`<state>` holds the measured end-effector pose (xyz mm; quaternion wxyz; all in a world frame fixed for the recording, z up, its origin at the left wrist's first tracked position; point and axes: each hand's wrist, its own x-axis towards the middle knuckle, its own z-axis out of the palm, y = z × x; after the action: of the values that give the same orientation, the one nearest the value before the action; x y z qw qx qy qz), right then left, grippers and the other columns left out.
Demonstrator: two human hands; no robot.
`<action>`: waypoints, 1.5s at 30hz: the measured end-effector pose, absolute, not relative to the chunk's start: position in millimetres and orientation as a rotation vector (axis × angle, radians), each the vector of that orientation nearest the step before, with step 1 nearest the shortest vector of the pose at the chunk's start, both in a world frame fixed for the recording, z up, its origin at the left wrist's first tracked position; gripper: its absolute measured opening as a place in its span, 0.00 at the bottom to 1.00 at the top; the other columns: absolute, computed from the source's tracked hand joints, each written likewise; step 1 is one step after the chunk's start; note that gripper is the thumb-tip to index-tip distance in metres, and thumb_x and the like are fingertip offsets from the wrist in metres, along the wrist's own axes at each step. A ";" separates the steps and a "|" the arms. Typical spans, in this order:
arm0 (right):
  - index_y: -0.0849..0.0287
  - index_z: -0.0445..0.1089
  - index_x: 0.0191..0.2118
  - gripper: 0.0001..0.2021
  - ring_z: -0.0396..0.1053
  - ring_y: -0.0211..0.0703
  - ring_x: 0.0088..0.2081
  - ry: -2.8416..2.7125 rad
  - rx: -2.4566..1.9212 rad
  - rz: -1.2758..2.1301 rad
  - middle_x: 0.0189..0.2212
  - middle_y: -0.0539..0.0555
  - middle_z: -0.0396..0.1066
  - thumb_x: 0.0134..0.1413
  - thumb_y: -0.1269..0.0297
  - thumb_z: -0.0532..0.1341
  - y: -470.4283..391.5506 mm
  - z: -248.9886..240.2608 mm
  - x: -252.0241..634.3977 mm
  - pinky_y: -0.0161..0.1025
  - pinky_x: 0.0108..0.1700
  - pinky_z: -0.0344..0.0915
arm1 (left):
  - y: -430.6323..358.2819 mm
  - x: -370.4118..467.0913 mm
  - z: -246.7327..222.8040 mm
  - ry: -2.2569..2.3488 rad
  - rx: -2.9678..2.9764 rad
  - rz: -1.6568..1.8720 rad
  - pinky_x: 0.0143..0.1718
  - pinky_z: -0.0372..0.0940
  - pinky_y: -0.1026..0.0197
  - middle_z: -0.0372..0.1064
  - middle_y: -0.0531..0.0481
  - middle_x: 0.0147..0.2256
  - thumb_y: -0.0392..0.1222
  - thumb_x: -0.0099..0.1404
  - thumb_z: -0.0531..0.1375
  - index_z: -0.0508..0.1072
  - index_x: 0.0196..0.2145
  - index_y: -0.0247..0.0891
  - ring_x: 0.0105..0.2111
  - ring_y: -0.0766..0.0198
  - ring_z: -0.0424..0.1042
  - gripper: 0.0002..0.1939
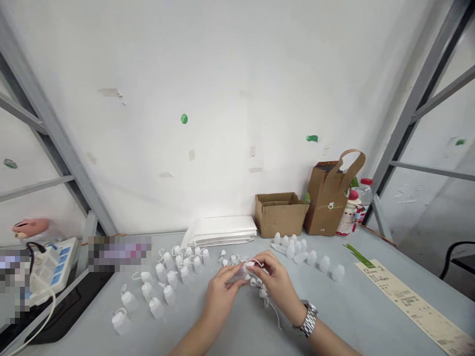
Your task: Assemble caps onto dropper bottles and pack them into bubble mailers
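In the middle of the table, my left hand is closed around a small translucent white bottle. My right hand, with a metal watch at its wrist, pinches a white cap with a cord at the bottle's top. Whether the cap is fully seated is hidden by my fingers. Behind and below my hands lie loose white caps with cords. Several bottles with corded caps stand to the left. To the right are several translucent bottles without caps, some lying on their sides.
White flat packages lie stacked by the wall, beside a cardboard box and a brown paper bag. Drink bottles stand behind the bag. A label strip lies right; a power strip sits left.
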<state>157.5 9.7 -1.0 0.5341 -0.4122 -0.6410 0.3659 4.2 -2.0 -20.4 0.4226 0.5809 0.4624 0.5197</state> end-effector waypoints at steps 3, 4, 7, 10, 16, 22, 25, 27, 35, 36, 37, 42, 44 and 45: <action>0.58 0.68 0.28 0.07 0.64 0.41 0.34 -1.632 -0.974 0.860 0.30 0.51 0.65 0.50 0.61 0.60 10.0 4.8 162.0 0.37 0.37 0.61 | -1.3 0.5 -21.3 1.151 1.550 1.279 0.40 0.71 0.56 0.70 0.51 0.38 0.36 0.52 0.57 0.75 0.41 0.46 0.38 0.61 0.71 0.17; 0.58 0.68 0.29 0.06 0.64 0.41 0.34 -1.657 -0.968 0.861 0.30 0.51 0.65 0.51 0.61 0.60 10.1 6.1 163.0 0.37 0.37 0.61 | -1.3 -0.6 -21.4 1.154 1.605 1.271 0.39 0.71 0.57 0.70 0.51 0.37 0.36 0.53 0.56 0.74 0.42 0.46 0.38 0.62 0.70 0.18; 0.58 0.68 0.29 0.06 0.64 0.41 0.34 -1.686 -0.964 0.908 0.30 0.51 0.64 0.50 0.61 0.60 11.3 7.1 164.5 0.37 0.37 0.61 | -2.3 -2.2 -20.8 1.176 1.738 1.259 0.40 0.71 0.57 0.70 0.50 0.36 0.35 0.55 0.53 0.73 0.43 0.47 0.37 0.63 0.70 0.19; 0.58 0.68 0.29 0.08 0.64 0.41 0.33 -1.650 -0.963 1.011 0.30 0.51 0.64 0.49 0.58 0.61 14.0 4.9 165.5 0.37 0.35 0.61 | -3.5 -0.9 -19.3 1.172 1.719 1.263 0.40 0.71 0.57 0.69 0.49 0.37 0.35 0.55 0.53 0.74 0.42 0.45 0.38 0.62 0.69 0.18; 0.58 0.68 0.29 0.10 0.64 0.41 0.34 -1.629 -0.922 1.011 0.30 0.51 0.64 0.48 0.55 0.62 16.7 2.5 168.3 0.37 0.36 0.62 | -4.1 1.0 -18.3 1.120 1.638 1.260 0.39 0.71 0.56 0.69 0.50 0.37 0.36 0.55 0.54 0.74 0.41 0.45 0.39 0.62 0.69 0.16; 0.57 0.67 0.31 0.07 0.63 0.41 0.32 -1.816 -0.968 0.770 0.28 0.51 0.62 0.55 0.61 0.57 10.6 6.7 168.8 0.38 0.36 0.61 | -3.9 -0.5 -22.0 1.171 1.745 1.257 0.40 0.71 0.56 0.69 0.50 0.37 0.35 0.57 0.52 0.73 0.42 0.45 0.39 0.63 0.69 0.17; 0.56 0.67 0.32 0.07 0.63 0.41 0.32 -1.886 -0.922 0.694 0.29 0.51 0.62 0.57 0.63 0.54 9.4 7.6 171.4 0.38 0.35 0.61 | -4.3 -0.1 -19.6 1.152 1.732 1.214 0.40 0.71 0.57 0.70 0.49 0.38 0.35 0.57 0.52 0.73 0.43 0.44 0.39 0.63 0.70 0.18; 0.57 0.66 0.31 0.07 0.63 0.41 0.32 -1.926 -0.908 0.657 0.29 0.52 0.62 0.57 0.64 0.53 9.8 7.7 173.9 0.38 0.35 0.61 | -5.0 -0.5 -15.2 1.145 1.734 1.158 0.40 0.70 0.58 0.70 0.49 0.38 0.35 0.57 0.52 0.73 0.43 0.44 0.38 0.62 0.70 0.18; 0.57 0.63 0.24 0.13 0.62 0.39 0.28 -2.027 -1.098 0.635 0.25 0.50 0.61 0.59 0.62 0.51 11.6 3.0 173.0 0.36 0.32 0.59 | -6.5 -3.8 -7.3 1.189 1.982 1.098 0.41 0.69 0.58 0.71 0.47 0.38 0.32 0.58 0.50 0.72 0.44 0.42 0.39 0.61 0.70 0.18; 0.57 0.62 0.23 0.15 0.61 0.39 0.27 -2.023 -1.127 0.632 0.24 0.49 0.61 0.60 0.61 0.50 11.7 2.0 171.8 0.36 0.32 0.58 | -6.5 -3.7 -8.0 1.186 2.017 1.118 0.41 0.69 0.58 0.71 0.47 0.38 0.32 0.59 0.49 0.72 0.44 0.42 0.39 0.62 0.70 0.19; 0.57 0.62 0.22 0.17 0.61 0.39 0.27 -2.013 -1.149 0.633 0.23 0.49 0.61 0.60 0.61 0.49 11.8 1.4 171.0 0.36 0.32 0.58 | -6.4 -3.7 -8.7 1.184 2.048 1.133 0.41 0.69 0.58 0.71 0.47 0.38 0.32 0.59 0.49 0.71 0.45 0.42 0.39 0.62 0.70 0.19; 0.56 0.67 0.33 0.08 0.63 0.39 0.29 -1.968 -1.081 0.724 0.28 0.50 0.65 0.56 0.59 0.54 10.8 7.4 173.7 0.36 0.32 0.60 | -5.8 -4.2 -10.6 1.206 2.135 1.189 0.38 0.71 0.59 0.71 0.49 0.38 0.32 0.61 0.49 0.69 0.47 0.46 0.37 0.63 0.71 0.19; 0.56 0.66 0.33 0.08 0.62 0.39 0.28 -1.982 -1.065 0.763 0.27 0.49 0.65 0.56 0.59 0.54 9.8 9.4 174.3 0.35 0.31 0.59 | -5.8 -4.2 -12.1 1.212 2.173 1.203 0.37 0.71 0.59 0.71 0.48 0.38 0.31 0.61 0.49 0.69 0.47 0.46 0.37 0.63 0.71 0.19; 0.56 0.65 0.31 0.09 0.62 0.38 0.27 -1.984 -1.080 0.777 0.26 0.49 0.65 0.57 0.58 0.53 9.3 9.1 173.7 0.34 0.30 0.58 | -5.9 -4.1 -13.1 1.204 2.199 1.215 0.38 0.71 0.59 0.71 0.48 0.38 0.31 0.61 0.49 0.69 0.47 0.45 0.37 0.63 0.71 0.20</action>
<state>173.7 9.3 9.1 0.3677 -0.4203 -0.7725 0.3023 -4.1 -5.9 -13.1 0.1769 0.7769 0.4254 0.4291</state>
